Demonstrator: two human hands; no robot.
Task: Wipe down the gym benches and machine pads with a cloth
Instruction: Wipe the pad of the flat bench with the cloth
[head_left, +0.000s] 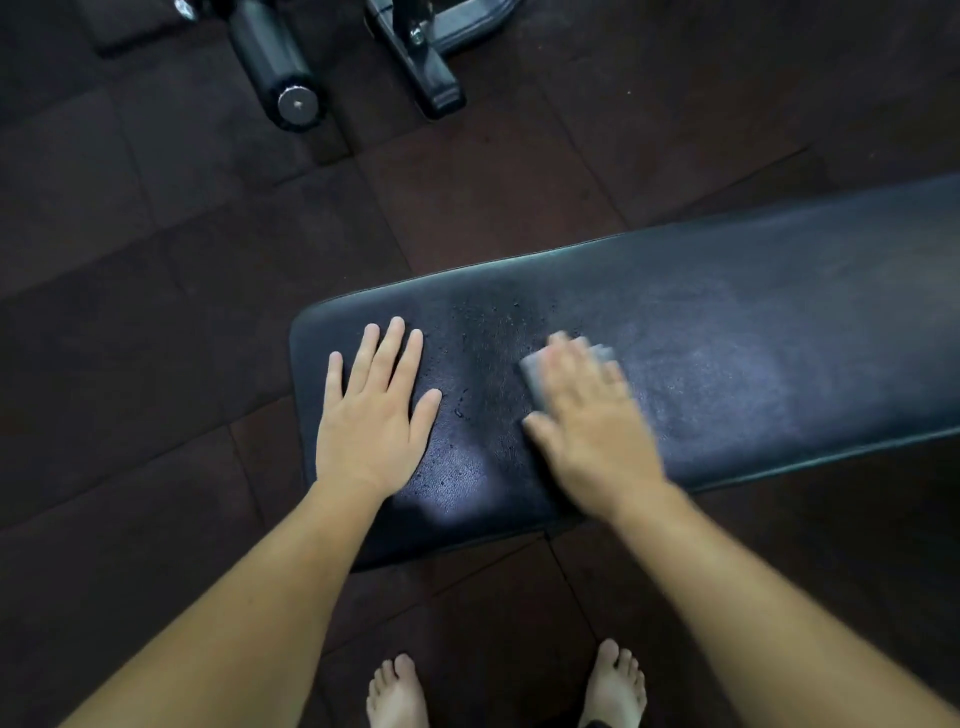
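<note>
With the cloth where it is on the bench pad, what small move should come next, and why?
Probably sweep the right hand and its grey cloth leftward: droplets bead on the bench pad between the cloth and the flat left hand.

Both forearms bare — left hand sharp, right hand blurred; feet bare.

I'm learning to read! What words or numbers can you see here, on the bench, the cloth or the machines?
None: no word, number or sign can be read.
The long black padded bench is plain, the small grey cloth under the right hand is blurred with no print showing, and the black metal machine parts at the top show no label.
</note>
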